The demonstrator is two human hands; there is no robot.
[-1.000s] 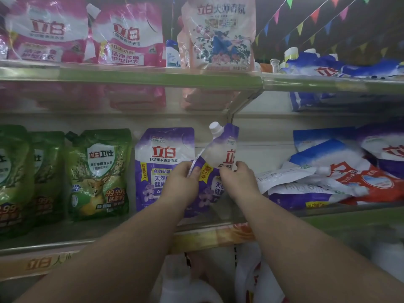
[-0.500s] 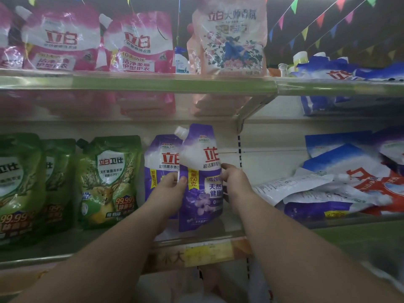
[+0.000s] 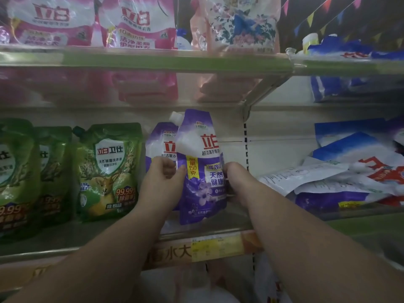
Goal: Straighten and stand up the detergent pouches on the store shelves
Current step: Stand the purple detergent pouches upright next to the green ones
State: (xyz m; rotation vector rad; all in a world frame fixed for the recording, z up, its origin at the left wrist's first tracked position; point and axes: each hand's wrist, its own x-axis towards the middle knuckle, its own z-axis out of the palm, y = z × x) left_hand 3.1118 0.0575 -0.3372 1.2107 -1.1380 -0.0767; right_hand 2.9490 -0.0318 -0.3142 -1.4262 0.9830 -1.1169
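A purple detergent pouch point(image 3: 202, 162) with a white spout stands upright on the middle shelf point(image 3: 207, 226), overlapping a second purple pouch point(image 3: 160, 141) behind it on the left. My left hand point(image 3: 162, 184) grips its left edge, thumb on the front. My right hand point(image 3: 237, 182) holds its right edge, fingers tucked behind the pouch. To the right, blue and white pouches point(image 3: 349, 171) lie flat in a loose heap on the same shelf.
Green pouches point(image 3: 107, 171) stand in a row to the left. Pink pouches point(image 3: 135, 22) and a floral one point(image 3: 242, 20) stand on the upper shelf point(image 3: 153, 62). Blue pouches point(image 3: 349, 53) lie at the upper right. A yellow price label point(image 3: 216, 248) runs along the shelf front.
The purple pouch went from tilted right with its spout leaning to upright, and it moved left against the other purple pouch. Both hands stayed on its sides.
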